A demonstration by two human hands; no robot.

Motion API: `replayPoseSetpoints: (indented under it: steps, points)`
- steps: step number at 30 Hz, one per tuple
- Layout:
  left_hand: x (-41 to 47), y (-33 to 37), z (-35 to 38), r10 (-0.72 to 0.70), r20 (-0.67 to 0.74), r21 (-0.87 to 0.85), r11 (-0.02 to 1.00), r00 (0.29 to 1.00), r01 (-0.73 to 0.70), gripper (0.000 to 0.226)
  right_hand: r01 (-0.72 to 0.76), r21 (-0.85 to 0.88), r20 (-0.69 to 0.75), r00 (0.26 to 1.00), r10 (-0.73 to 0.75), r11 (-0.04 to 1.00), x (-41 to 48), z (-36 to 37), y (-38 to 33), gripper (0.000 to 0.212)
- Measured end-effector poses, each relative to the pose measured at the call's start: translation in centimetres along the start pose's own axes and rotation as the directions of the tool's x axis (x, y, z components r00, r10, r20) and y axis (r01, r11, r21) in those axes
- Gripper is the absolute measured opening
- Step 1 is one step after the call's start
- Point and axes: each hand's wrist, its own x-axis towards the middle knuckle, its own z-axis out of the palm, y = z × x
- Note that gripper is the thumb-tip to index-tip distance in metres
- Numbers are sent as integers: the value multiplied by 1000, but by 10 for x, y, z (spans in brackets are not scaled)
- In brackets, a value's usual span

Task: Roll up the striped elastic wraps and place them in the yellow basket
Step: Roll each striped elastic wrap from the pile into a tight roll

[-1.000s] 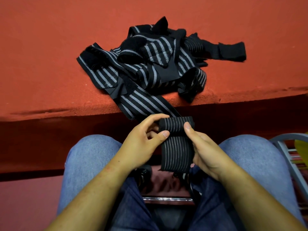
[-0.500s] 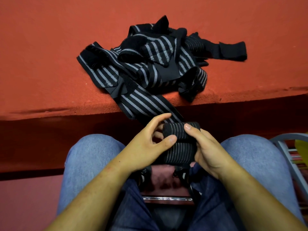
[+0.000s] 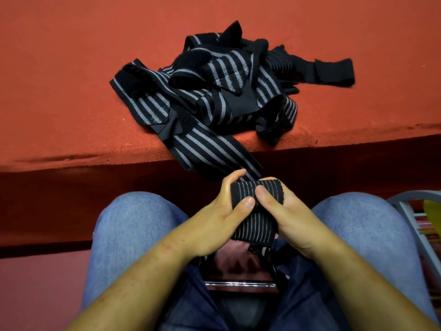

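while both grips hold it just off the bench's near edge, above the lap, the striped elastic wrap (image 3: 257,192) shows as a short, tight cylinder of black ribbed elastic with fine pale grey lines running round it. left grip (image 3: 214,218) is curled round the roll's left end, thumb pressed on its front and fingers behind. right grip (image 3: 291,218) clasps the right end the same way, its thumb tip beside the other thumb. below the thumbs the unrolled tail (image 3: 256,229) hangs flat and drops between the knees, with the same narrow stripes running down its length.

the bench (image 3: 59,80) has a matte, fuzzy red-orange cloth top with a soft, rounded near edge. near the middle of that edge the pile of wraps (image 3: 214,91) lies tangled: woven black bands with broader grey stripes and some plain black fuzzy end tabs, one stretched toward the right. one broad band (image 3: 210,149) spills over the near edge to behind the left fingers; whether it joins the roll i cannot tell. blue denim (image 3: 133,223) covers the knees. at the far right a grey metal frame (image 3: 410,211) and a sliver of yellow (image 3: 432,207) show, too little to identify.
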Motion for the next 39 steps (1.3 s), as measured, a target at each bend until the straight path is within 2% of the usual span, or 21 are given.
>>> replayPoseSetpoints:
  steps: [5, 10, 19, 25, 34, 36, 39]
  points:
    - [3, 6, -4, 2, -45, -27, 1000, 999, -3, 54, 52, -63, -48, 997, -55, 997, 0, -1, -3, 27]
    - [8, 2, -5, 17, -161, -73, 997, 987, -29, 38, 74, -104, -61, 995, -81, 992, -1, -2, -7, 24]
    - [9, 1, -7, 36, -164, -132, 990, 986, -58, 27, -71, 146, -18, 997, 74, 987, 1, 0, -5, 54]
    - [9, 1, -10, 85, -191, -118, 987, 978, -109, 30, -98, 218, 28, 995, 94, 971, -1, 2, -13, 50]
    - [9, 0, -10, 146, -214, -115, 978, 966, -174, 45, -133, 322, 75, 990, 115, 937, 0, 1, -14, 62]
    - [9, 0, -10, 149, -208, -132, 975, 967, -179, 48, -127, 320, 60, 992, 114, 939, 1, 0, -13, 58]
    - [9, 0, -9, 151, -206, -129, 975, 967, -180, 50, -110, 258, 32, 994, 106, 960, 0, -1, -10, 40]
